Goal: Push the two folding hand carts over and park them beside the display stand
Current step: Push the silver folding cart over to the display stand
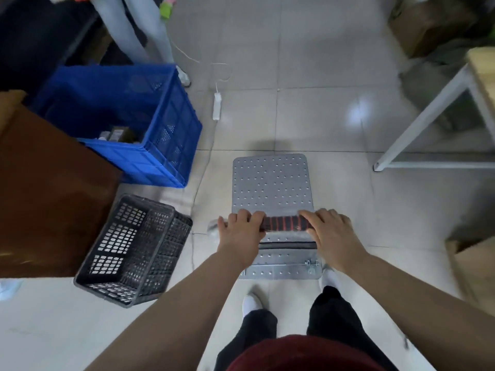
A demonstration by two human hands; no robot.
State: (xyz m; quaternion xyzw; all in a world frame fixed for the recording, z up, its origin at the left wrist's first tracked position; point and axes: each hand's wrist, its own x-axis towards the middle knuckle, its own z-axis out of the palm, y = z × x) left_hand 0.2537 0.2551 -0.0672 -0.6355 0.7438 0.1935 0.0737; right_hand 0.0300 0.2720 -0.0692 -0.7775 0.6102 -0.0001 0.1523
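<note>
Silver cart, both hands on handle

Single head-worn wide-angle view: looked steeply down and forward from above the person's arms, close over the cart handle, tiled floor receding ahead.

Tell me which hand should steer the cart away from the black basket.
Probably left: the left hand grips the handle end nearest the basket, so pushing there should swing the cart rightward.
</note>
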